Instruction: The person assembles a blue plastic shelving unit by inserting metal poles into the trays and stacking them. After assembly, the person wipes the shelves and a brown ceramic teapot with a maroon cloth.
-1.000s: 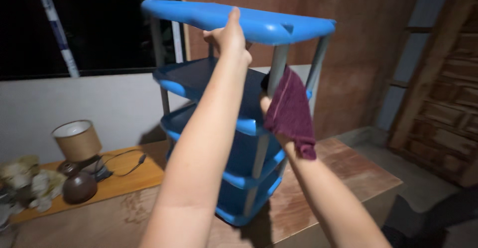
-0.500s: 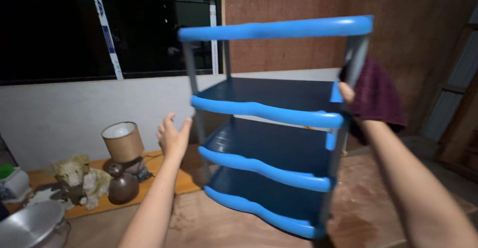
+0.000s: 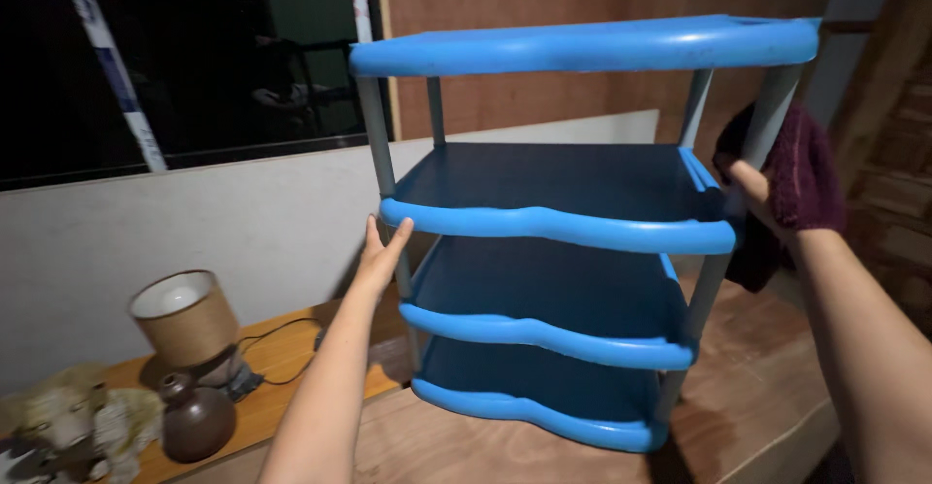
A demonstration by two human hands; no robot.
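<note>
Steadying glossy blue plastic rack [image 3: 573, 227], left hand [image 3: 381, 256], fuzzy maroon cloth [image 3: 798, 173]

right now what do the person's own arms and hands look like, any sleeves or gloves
Both forearms are bare all the way to the bottom edge of the picture: no sleeves show. The left hand wears no glove, ring or watch that can be seen. The right hand is also ungloved, though it is partly hidden behind cloth, so its fingers cannot be checked fully.
</note>
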